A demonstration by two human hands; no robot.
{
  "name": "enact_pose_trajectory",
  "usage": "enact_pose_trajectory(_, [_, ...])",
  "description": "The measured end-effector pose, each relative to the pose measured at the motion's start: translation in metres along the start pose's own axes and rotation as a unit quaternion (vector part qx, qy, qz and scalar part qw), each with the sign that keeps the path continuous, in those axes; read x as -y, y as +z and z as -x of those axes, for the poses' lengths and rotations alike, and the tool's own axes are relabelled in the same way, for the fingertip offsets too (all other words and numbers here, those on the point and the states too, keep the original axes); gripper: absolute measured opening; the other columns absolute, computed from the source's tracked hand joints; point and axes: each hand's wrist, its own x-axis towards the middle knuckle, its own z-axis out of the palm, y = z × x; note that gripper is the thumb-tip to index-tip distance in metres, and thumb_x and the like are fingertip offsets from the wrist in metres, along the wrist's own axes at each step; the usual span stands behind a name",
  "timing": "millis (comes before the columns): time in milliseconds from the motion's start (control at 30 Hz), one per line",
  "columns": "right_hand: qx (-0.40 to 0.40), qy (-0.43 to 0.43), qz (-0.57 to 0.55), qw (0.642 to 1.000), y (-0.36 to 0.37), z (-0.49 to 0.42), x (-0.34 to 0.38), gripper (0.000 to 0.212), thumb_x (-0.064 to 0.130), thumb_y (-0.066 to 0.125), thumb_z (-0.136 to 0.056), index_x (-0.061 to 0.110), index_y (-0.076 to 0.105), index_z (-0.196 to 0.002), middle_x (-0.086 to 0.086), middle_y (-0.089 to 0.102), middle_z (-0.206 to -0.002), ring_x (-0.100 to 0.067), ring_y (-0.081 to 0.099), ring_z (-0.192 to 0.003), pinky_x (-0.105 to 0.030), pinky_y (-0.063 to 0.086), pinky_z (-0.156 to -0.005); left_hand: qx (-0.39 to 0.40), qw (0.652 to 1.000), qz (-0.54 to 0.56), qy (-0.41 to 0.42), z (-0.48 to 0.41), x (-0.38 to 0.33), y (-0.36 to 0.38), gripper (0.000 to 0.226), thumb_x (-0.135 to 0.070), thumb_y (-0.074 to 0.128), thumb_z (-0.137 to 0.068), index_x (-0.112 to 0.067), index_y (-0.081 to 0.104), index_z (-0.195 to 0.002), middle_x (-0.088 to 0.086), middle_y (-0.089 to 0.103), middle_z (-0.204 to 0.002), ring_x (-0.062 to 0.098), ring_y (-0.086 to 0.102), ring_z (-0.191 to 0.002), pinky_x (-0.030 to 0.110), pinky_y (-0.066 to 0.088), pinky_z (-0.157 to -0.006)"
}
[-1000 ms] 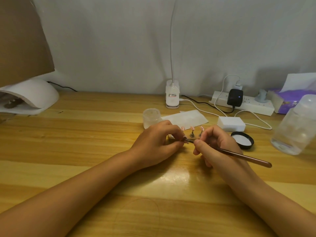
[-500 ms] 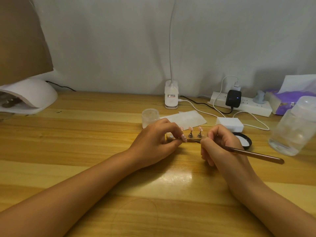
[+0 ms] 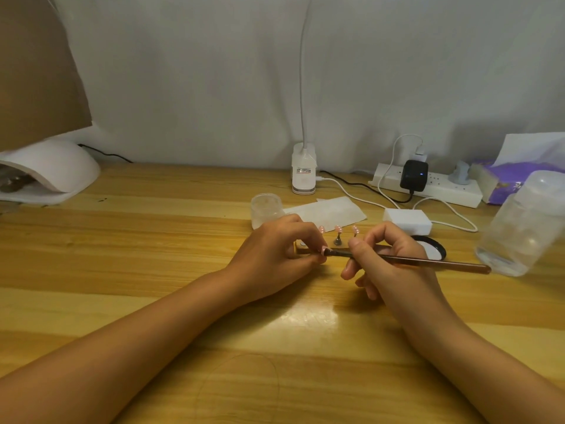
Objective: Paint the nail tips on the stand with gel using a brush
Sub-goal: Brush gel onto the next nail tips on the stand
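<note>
Over wooden table (image 3: 122, 270), brush (image 3: 428, 262) tip has returned to left hand (image 3: 275, 255).

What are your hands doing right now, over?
Left hand pinches a nail tip by the stand. Right hand grips the brush, bristles at that tip. Nothing in the way.

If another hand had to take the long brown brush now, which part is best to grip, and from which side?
Probably the free rear end of the long brown brush, approached from the right. The handle lies nearly level over the wooden table, its rear half bare beyond the right hand, which pinches the front. The tip sits at the left hand, too crowded to reach.
</note>
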Motion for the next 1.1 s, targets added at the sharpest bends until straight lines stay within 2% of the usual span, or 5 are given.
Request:
enact_pose_trajectory(67, [-0.006,-0.005,0.012,1.000,-0.0001,-0.0003,-0.0003,0.018,0.022,0.060,-0.094,0.006,0.054,-0.088,-0.006,0.070,-0.066,-0.007,0.053,-0.046,-0.027,0.047,-0.049,0.000,1.000,0.001,0.006,-0.0003,-0.0003,0.0003,0.013,-0.019,0.077,-0.083,-0.028,0.070,-0.087,-0.022,0.053,-0.081,-0.013,0.049,-0.064,0.010,0.029,-0.055])
enact_pose_trajectory(267, [-0.026,-0.016,0.033,0.999,-0.0014,-0.0024,-0.0046,0.015,0.018,0.059,-0.094,0.006,0.054,-0.086,-0.006,0.068,-0.062,-0.003,0.056,-0.048,-0.014,0.043,-0.047,-0.011,1.000,0.008,0.010,0.0007,-0.0003,0.0003,0.016,-0.022,0.077,-0.085,-0.034,0.067,-0.087,-0.018,0.057,-0.084,-0.006,0.048,-0.057,0.011,0.031,-0.053])
enact_pose_trajectory(433, [-0.045,-0.026,-0.005,0.999,-0.0031,-0.0011,-0.0030,0.014,0.017,0.060,-0.092,0.008,0.055,-0.083,-0.006,0.066,-0.060,-0.003,0.057,-0.047,-0.012,0.041,-0.044,-0.005,1.000,-0.003,-0.002,0.0003,-0.0010,0.0004,0.018,-0.021,0.077,-0.084,-0.035,0.066,-0.087,-0.017,0.057,-0.086,-0.008,0.049,-0.060,0.012,0.031,-0.056])
enact_pose_trajectory(633, [0.002,-0.030,0.021,0.999,-0.0010,-0.0013,-0.0017,0.015,0.023,0.060,-0.093,0.012,0.055,-0.085,-0.003,0.070,-0.066,-0.004,0.057,-0.051,-0.016,0.047,-0.049,0.002,1.000,-0.009,0.012,0.0007,-0.0013,0.0011,0.010,-0.019,0.078,-0.083,-0.024,0.071,-0.090,-0.013,0.057,-0.086,-0.013,0.050,-0.063,0.019,0.033,-0.057])
enact_pose_trajectory(1100, [-0.024,-0.028,0.003,0.999,-0.0022,-0.0016,-0.0020,0.016,0.021,0.060,-0.094,0.010,0.054,-0.084,-0.004,0.068,-0.064,-0.004,0.060,-0.053,-0.012,0.043,-0.047,-0.020,1.000,-0.016,0.018,0.0007,0.0014,0.0026,0.010,-0.017,0.077,-0.084,-0.023,0.072,-0.088,-0.013,0.058,-0.084,-0.018,0.048,-0.064,0.021,0.032,-0.058])
